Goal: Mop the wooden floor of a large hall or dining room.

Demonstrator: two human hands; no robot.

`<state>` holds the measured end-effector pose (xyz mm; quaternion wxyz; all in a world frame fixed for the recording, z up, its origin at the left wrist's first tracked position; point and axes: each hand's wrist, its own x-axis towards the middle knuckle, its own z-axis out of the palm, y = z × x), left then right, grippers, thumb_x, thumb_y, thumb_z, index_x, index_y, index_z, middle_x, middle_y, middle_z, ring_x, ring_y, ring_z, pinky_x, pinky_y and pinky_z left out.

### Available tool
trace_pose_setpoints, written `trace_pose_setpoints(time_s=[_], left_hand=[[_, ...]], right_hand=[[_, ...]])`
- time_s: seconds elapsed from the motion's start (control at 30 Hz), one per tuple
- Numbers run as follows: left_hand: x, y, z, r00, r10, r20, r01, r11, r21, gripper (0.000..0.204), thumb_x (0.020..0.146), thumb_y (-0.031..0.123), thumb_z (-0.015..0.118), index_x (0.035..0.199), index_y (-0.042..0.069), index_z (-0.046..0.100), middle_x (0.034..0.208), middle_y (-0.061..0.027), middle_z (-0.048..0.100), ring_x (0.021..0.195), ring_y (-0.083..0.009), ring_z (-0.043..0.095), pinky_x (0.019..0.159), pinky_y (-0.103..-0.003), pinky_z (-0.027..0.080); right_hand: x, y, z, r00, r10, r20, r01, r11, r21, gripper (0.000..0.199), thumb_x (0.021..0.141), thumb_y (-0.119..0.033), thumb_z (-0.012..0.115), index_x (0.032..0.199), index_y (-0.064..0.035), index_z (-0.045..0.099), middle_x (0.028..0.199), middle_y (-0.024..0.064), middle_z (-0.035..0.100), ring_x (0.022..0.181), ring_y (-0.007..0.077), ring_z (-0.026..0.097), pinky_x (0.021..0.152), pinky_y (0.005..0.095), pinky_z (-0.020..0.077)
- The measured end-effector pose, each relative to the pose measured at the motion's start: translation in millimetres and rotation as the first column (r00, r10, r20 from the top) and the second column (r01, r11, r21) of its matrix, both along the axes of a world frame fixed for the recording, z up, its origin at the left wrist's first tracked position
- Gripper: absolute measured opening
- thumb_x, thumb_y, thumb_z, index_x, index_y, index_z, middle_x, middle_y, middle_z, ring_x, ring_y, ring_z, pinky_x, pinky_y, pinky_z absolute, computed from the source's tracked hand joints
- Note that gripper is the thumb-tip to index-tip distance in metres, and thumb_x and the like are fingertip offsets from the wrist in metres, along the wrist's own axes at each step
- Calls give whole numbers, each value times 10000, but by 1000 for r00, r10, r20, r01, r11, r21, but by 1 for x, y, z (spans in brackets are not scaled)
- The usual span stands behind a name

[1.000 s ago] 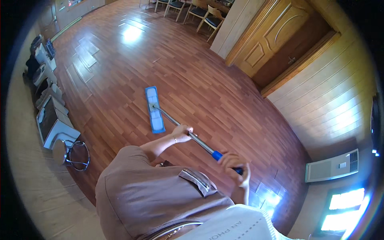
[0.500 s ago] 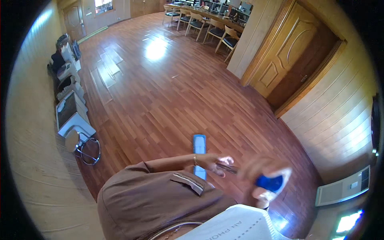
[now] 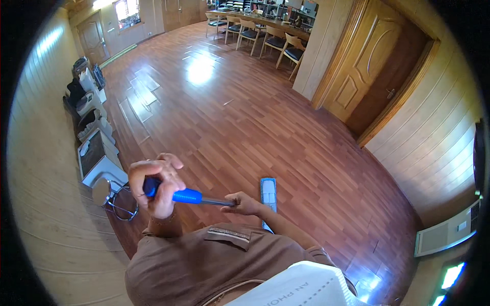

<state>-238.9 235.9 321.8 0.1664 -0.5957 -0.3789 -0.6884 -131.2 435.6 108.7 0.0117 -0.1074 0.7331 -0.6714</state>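
Note:
A flat mop lies across my front, its blue-edged light pad (image 3: 268,196) down on the wooden floor beyond my right forearm. Its blue grip (image 3: 187,196) runs into a thin metal pole (image 3: 217,202). At the top end of that grip, my left hand (image 3: 157,186) is closed around it, some fingers curled loosely above. Lower down, my right hand (image 3: 244,203) holds the metal pole in a closed grasp. The rest of the pole, toward the pad, is hidden behind my right hand and forearm.
Along the left wall stand a round stool (image 3: 102,192) with a chrome base, a white cabinet (image 3: 104,166) and several chairs (image 3: 92,104). A wooden door (image 3: 372,61) is at right. Chairs (image 3: 249,31) line a long table behind. A white floor unit (image 3: 444,234) stands lower right.
The blue grip has swung from my right side to my left. My left hand now holds the top and my right hand the pole, the reverse of before. The pad sits slightly farther right in view.

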Motion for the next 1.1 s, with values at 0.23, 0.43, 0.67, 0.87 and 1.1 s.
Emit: trace_pose_setpoints(time_s=[0.23,0.43,0.67,0.87,1.1], left_hand=[[-35,-2,-17,974,-91,207,72,993,96,195,858,147,639,940,51,491,626,-16,522,540,-122,532,633,-343,458],[-37,30,-22,903,-355,244,357,933,40,243,828,179,674,934,53,495,630,-14,532,550,-129,527,625,-339,440],[-10,89,-49,624,-686,375,777,598,-199,284,836,296,676,953,102,504,607,14,501,532,-134,516,641,-352,417],[57,136,-74,409,-789,459,906,292,-305,320,777,310,769,895,85,575,603,18,545,592,-157,586,744,-368,444],[169,189,-81,224,-860,459,918,28,-396,304,786,329,758,831,67,611,618,-13,548,642,-183,588,761,-386,448]], right_hand=[[-28,-2,-65,987,-97,127,88,993,77,431,837,-259,735,589,-110,416,622,-97,271,586,39,278,497,273,245],[-15,20,-74,941,-336,44,302,889,344,306,781,-250,723,625,-63,538,549,93,440,525,144,428,508,348,373],[56,70,-94,798,-599,-63,531,651,543,174,683,-244,678,661,-91,600,628,151,578,571,332,547,533,435,428],[163,87,-111,535,-842,-74,732,418,539,138,651,-210,668,678,-101,589,665,149,588,686,363,588,599,445,467],[300,93,-120,231,-955,-187,844,101,527,123,625,-162,616,625,-72,533,646,171,546,648,395,547,556,443,441]])
